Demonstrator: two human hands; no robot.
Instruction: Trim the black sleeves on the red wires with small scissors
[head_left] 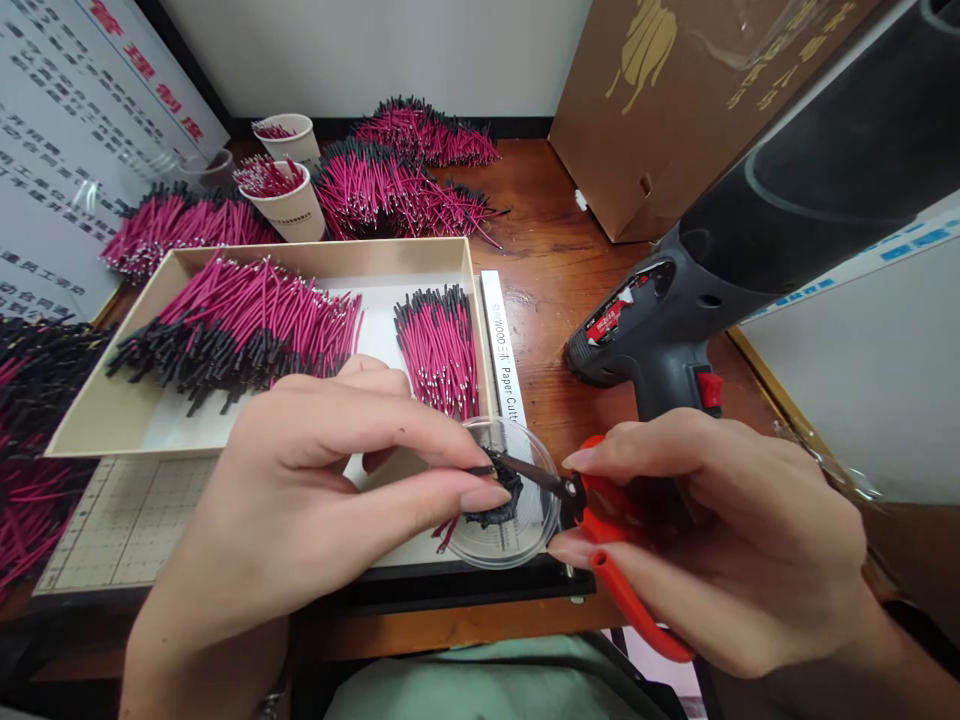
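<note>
My left hand (337, 470) pinches a thin black piece of tubing (481, 470) between thumb and forefinger; whether a wire runs inside it is hidden by the fingers. My right hand (720, 540) grips red-handled scissors (611, 510), thumb and fingers around the handles. Their dark blades (536, 475) point left and reach close to the tubing's tip. Under both hands stands a round clear plastic dish (536, 535) holding small black bits (499, 512). A few magenta wire ends (445, 535) show below my left thumb, against the dish's left side.
A cream box tray (142, 430) holds two bundles of magenta wires (439, 350) with black ends. Behind it are paper cups (296, 215) of wires and more wire piles (382, 190). A paper cutter (112, 520) lies underneath. A black heat gun (660, 310) and brown carton (622, 130) stand right.
</note>
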